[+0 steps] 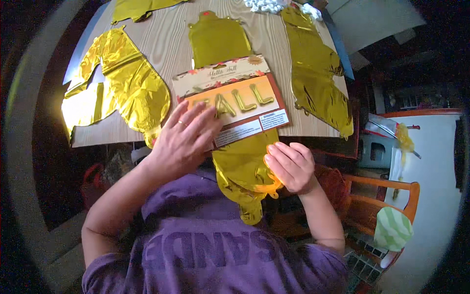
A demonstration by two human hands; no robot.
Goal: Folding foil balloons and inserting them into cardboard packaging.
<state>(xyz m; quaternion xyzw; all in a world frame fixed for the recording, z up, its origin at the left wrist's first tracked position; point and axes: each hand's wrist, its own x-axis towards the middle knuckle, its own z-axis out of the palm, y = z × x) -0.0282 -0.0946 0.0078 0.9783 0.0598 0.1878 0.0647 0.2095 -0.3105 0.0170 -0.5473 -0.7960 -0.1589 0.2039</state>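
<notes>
A flat gold foil balloon (240, 158) runs lengthwise under a cardboard package (235, 109) and hangs over the table's near edge. The package pictures gold letter balloons on orange. My left hand (188, 128) rests on the package's lower left part, fingers spread and open. Fingers of my right hand (292, 166) are closed at the right edge of the hanging balloon, where bright orange patches show; I cannot tell whether those are reflections or a separate thing. Left of the package lies a crinkled, curved gold foil balloon (129, 81), and to the right a long gold one (313, 63).
The wooden table (161, 41) carries another gold foil piece (142, 9) at its far left. White small pieces (264, 6) are heaped at the far edge. A wooden chair (377, 188) with a green-and-white striped item (393, 228) stands at the right.
</notes>
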